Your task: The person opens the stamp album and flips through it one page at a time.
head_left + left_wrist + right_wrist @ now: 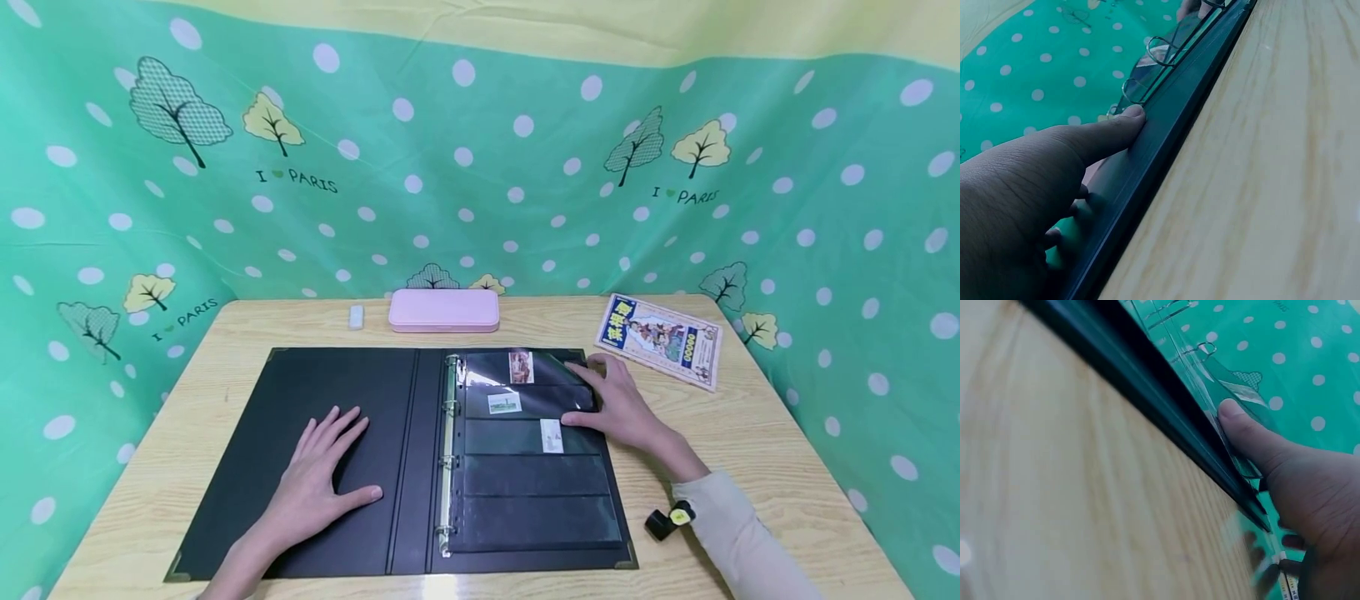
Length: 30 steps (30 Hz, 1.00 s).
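A black ring binder (337, 375) lies spread out on the table. Its right side carries a clear-pocketed stamp page (536, 521) on metal rings (447, 462). Three stamps show in the upper pockets: a reddish one (521, 367), a green-and-white one (505, 403) and a pale one (551, 436). My left hand (318, 483) rests on the left cover, fingers spread. At the page's upper right edge, my right hand (622, 404) holds the page between thumb and fingers. In the right wrist view, the thumb (1244, 425) lies against the clear sheet, which bows upward.
Behind the binder sit a pink pencil case (444, 311) and a small whitish block (356, 317). A printed booklet (660, 340) lies at the back right. A small black object (660, 525) is beside the right sleeve. Green dotted cloth (465, 192) surrounds the table.
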Each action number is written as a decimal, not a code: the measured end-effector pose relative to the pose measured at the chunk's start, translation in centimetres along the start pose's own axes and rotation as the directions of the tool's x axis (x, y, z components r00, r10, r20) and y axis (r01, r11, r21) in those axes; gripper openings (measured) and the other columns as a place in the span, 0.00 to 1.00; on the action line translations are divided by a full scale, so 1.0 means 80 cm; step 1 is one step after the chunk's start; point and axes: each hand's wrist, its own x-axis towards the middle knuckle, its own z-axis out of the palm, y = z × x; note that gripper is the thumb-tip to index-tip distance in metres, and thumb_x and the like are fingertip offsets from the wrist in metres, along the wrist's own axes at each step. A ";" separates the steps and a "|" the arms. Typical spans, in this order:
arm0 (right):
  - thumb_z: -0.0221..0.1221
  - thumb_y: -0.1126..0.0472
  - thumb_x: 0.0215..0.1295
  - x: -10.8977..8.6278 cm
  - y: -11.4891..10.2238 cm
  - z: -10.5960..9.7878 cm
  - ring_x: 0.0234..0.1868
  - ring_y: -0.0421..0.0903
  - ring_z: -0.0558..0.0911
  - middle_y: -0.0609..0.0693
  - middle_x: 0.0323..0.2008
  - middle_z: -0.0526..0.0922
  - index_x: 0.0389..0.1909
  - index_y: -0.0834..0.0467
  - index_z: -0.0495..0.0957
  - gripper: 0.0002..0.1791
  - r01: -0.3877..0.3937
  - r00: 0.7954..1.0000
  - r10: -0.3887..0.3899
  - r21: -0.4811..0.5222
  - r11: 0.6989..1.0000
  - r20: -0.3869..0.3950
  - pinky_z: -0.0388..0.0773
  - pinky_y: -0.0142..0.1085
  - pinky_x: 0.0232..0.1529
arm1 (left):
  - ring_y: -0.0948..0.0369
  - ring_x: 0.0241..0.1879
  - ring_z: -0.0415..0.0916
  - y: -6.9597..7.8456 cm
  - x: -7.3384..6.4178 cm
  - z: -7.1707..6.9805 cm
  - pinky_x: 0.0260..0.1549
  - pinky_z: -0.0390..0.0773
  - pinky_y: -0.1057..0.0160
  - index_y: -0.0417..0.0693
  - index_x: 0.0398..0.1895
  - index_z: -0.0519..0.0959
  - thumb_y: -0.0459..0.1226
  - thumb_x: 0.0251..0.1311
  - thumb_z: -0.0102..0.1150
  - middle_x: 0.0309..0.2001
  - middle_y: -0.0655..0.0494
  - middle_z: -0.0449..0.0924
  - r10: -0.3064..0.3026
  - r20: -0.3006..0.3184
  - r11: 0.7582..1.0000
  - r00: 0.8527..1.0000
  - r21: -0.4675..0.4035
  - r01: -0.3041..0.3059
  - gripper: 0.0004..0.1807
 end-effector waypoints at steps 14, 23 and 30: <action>0.78 0.48 0.69 -0.002 -0.011 0.002 0.82 0.73 0.64 0.73 0.85 0.57 0.91 0.65 0.42 0.66 -0.108 0.993 0.096 0.242 0.964 0.061 0.68 0.66 0.77 | 0.35 0.86 0.51 -0.002 -0.001 0.001 0.87 0.33 0.45 0.46 0.83 0.71 0.65 0.58 0.79 0.84 0.42 0.64 0.001 -0.007 1.000 1.000 0.003 -0.001 0.56; 0.70 0.63 0.77 -0.028 -0.016 -0.006 0.34 0.42 0.73 0.53 0.37 0.75 0.90 0.65 0.50 0.51 -0.077 0.997 0.073 0.448 0.891 0.027 0.72 0.32 0.34 | 0.35 0.86 0.51 -0.001 -0.002 0.001 0.87 0.32 0.47 0.45 0.83 0.71 0.65 0.58 0.79 0.84 0.42 0.64 0.002 -0.010 1.000 1.000 0.005 -0.002 0.56; 0.63 0.66 0.82 -0.061 -0.023 -0.016 0.44 0.39 0.78 0.58 0.52 0.81 0.87 0.67 0.58 0.39 -0.063 0.998 0.064 0.517 0.854 0.015 0.77 0.28 0.42 | 0.35 0.86 0.50 0.002 -0.001 -0.003 0.86 0.36 0.41 0.46 0.83 0.71 0.65 0.58 0.78 0.85 0.43 0.64 -0.010 0.010 1.000 1.000 -0.002 0.010 0.56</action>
